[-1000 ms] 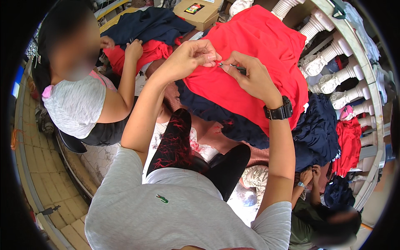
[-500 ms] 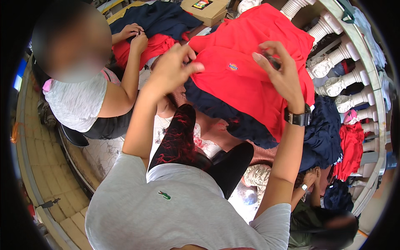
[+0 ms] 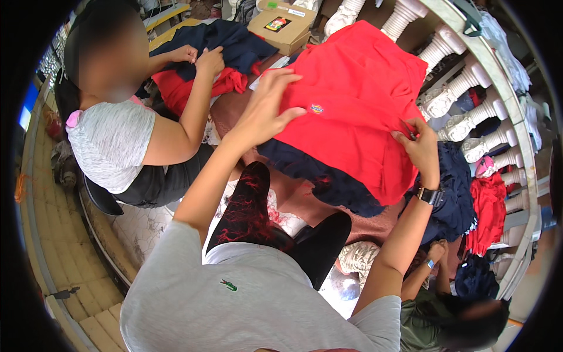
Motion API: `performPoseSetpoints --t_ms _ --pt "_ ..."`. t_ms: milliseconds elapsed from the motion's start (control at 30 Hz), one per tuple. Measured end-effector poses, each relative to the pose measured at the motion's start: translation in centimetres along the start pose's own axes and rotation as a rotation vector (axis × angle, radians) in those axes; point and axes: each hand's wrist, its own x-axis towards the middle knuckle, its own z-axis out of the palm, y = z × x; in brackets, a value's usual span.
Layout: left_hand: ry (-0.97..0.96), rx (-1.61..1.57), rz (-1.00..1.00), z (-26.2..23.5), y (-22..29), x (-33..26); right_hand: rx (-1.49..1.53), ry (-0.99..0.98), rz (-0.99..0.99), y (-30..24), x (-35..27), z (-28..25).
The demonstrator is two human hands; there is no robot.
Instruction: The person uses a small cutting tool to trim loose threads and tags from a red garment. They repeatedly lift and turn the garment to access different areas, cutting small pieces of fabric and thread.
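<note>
a: head view looks down on a red garment [image 3: 358, 111] spread over a pile of dark navy clothes [image 3: 328, 179], both arms reaching up to it.

b: what has the left hand [image 3: 267, 108] got?

a: fingers are splayed and mostly open, palm and fingertips pressing on the near left edge of the red cloth, beside a small sewn badge [image 3: 316, 108]. it looks like a flat hold, not a grip.

b: and the right hand [image 3: 419, 149]?

a: closed in a pinch on the right edge of the same cloth, thumb and forefinger together on a fold. whether something small is between them i cannot tell. a dark wristwatch [image 3: 430, 195] sits on that wrist.

b: so which step is this?

a: i'd judge it the spreading or checking of the garment: one hand flattens, the other tensions the side.

b: what does the next move call for?

a: probably keeping the cloth taut between the two hands while the pinched edge is drawn or turned, without dragging the navy pile under it.

b: anyone else nearby?

a: a person in a pale grey top [image 3: 111, 141] at the left handles navy and red cloth of their own, well apart; a cardboard box [image 3: 281, 26] lies beyond.
</note>
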Motion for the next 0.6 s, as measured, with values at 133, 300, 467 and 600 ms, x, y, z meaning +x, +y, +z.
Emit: performPoseSetpoints --t_ms 133,300,467,600 --pt "-0.141 0.026 -0.024 1.7 -2.3 1.6 -0.099 0.464 -0.041 -3.4 -1.9 -2.5" --pt "0.428 0.176 0.004 -4.7 0.1 -3.8 -0.041 0.578 -0.032 -3.5 -10.0 -5.5" --pt "0.317 0.109 -0.401 -5.7 -5.0 -10.3 0.604 -0.437 0.031 -5.6 -15.5 -1.8" --pt "0.228 -0.226 -0.555 -5.5 -7.0 -11.9 0.530 0.319 0.360 -1.3 -17.1 1.1"
